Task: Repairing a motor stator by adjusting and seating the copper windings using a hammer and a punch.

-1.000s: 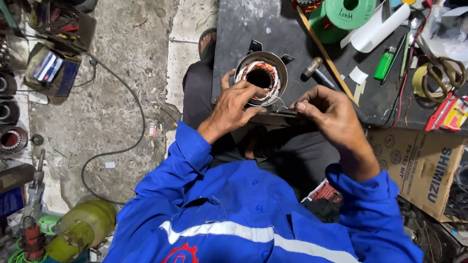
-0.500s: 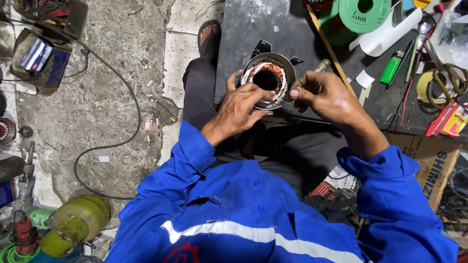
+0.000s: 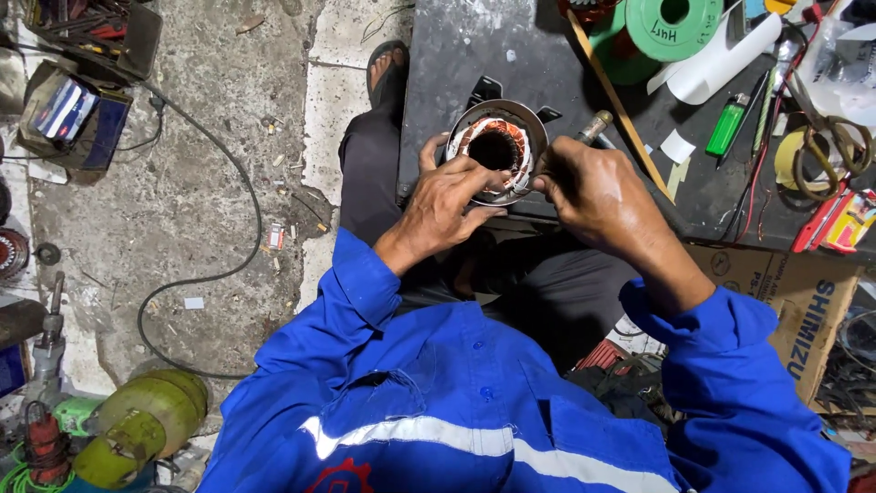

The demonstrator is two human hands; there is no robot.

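Resting at the near edge of the dark metal worktable, the round steel motor stator with copper windings looks heavy and rigid, its wires delicate, so the left hand curls around its rim while the right hand pinches closed beside it.

Both hands grip a motor stator with copper windings at upper centre, left hand on its near rim, right hand pinching its right edge, green spool upper right.
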